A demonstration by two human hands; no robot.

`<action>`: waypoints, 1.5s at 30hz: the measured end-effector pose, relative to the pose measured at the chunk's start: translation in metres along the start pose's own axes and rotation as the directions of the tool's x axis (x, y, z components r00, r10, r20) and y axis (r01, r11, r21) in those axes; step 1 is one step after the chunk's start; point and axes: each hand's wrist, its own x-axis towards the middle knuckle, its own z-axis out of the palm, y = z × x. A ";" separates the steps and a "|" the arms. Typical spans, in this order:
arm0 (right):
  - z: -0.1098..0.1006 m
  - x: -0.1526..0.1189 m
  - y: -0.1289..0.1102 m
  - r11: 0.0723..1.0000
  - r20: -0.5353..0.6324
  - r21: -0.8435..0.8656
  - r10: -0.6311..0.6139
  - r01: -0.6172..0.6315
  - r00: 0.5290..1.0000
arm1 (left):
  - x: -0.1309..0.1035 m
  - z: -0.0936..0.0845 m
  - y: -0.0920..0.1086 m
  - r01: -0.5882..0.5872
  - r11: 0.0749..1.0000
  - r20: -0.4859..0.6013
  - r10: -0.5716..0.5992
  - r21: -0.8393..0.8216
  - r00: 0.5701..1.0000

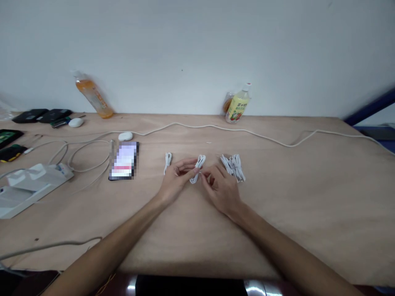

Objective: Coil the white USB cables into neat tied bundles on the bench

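A coiled white cable (200,161) is pinched between the thumb and fingers of my left hand (174,179), just above the wooden table. Close on its right side, my right hand (222,185) has its fingers curled and thumb and forefinger pressed together at the cable's edge. Whatever sits between those fingertips is too small to make out. Left of my left hand lies another coiled white cable (167,160), partly covered by the hand. Behind my right hand rests a pile of several coiled white cables (236,166).
A phone (125,160) and a white earbud case (125,136) lie to the left, near a white power strip (37,189). An orange drink bottle (94,96) and a yellow-labelled bottle (238,105) lean against the wall. A long white cord (212,126) crosses the table (308,197).
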 end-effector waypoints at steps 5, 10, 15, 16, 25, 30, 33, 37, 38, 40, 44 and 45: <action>-0.002 0.007 -0.005 0.820 0.178 0.407 0.363 -0.404 0.915 | -0.001 0.000 0.003 -0.067 0.998 -0.013 0.067 0.023 0.998; 0.000 0.011 -0.001 0.673 0.313 0.550 0.383 -0.495 0.869 | -0.003 0.003 0.007 -0.127 0.991 -0.012 0.128 0.046 0.992; 0.000 0.013 0.000 0.612 0.353 0.571 0.419 -0.547 0.837 | -0.005 0.004 0.010 -0.197 0.974 0.001 0.198 0.117 0.980; 0.000 0.013 0.000 0.610 0.350 0.575 0.419 -0.546 0.838 | -0.005 0.004 0.009 -0.211 0.968 0.004 0.212 0.137 0.977; 0.003 0.012 0.006 0.606 0.355 0.568 0.430 -0.557 0.830 | -0.008 0.004 0.009 -0.302 0.900 0.012 0.314 0.314 0.949; 0.003 0.013 0.010 0.643 0.325 0.578 0.384 -0.503 0.864 | -0.010 0.005 0.009 -0.296 0.903 -0.026 0.319 0.311 0.947; 0.003 0.013 0.012 0.672 0.326 0.549 0.375 -0.497 0.868 | -0.009 0.005 0.009 -0.271 0.917 -0.036 0.294 0.292 0.955; 0.001 0.010 0.010 0.776 0.262 0.464 0.339 -0.426 0.903 | -0.008 0.004 0.009 -0.209 0.945 -0.029 0.224 0.253 0.974; 0.000 0.009 0.010 0.817 0.227 0.427 0.318 -0.388 0.920 | -0.007 0.003 0.009 -0.189 0.953 -0.029 0.201 0.237 0.979; -0.001 0.009 0.009 0.899 0.149 0.331 0.249 -0.286 0.957 | -0.005 0.002 0.010 -0.147 0.968 -0.017 0.154 0.203 0.988; -0.005 0.009 0.011 0.993 0.047 0.115 0.036 -0.041 0.998 | -0.002 0.000 0.012 -0.082 0.990 0.014 0.081 0.111 0.997; -0.006 0.009 0.012 0.998 0.042 0.067 -0.008 0.005 0.999 | -0.002 0.000 0.013 -0.065 0.994 0.008 0.065 0.090 0.998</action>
